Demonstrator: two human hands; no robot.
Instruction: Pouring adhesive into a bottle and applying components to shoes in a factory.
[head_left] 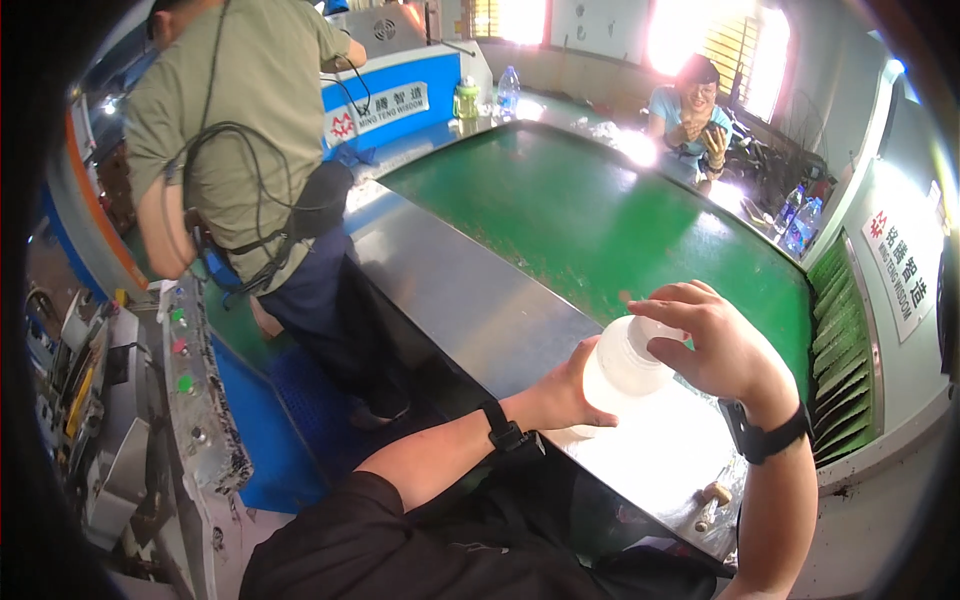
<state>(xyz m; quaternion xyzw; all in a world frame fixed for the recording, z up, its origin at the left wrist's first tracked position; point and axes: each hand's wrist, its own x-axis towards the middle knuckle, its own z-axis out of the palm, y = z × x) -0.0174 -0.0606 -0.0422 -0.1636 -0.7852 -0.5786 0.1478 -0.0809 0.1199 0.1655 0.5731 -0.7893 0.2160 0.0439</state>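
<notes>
A translucent white plastic bottle is tilted above the bright metal ledge in front of me. My left hand wraps round its lower side, thumb toward me. At the bottle's top is my right hand, with curved fingers and thumb on either side of the upper end. Whether a separate cap sits between those fingers is hard to make out. Both wrists carry black bands. On the ledge below my right wrist lies a small metal tool with a brownish, knob-like head.
A green conveyor belt stretches beyond a metal plate. One co-worker stands at left with black cables; another is across the belt, holding something dark. Water bottles stand at right, near green bristle strips.
</notes>
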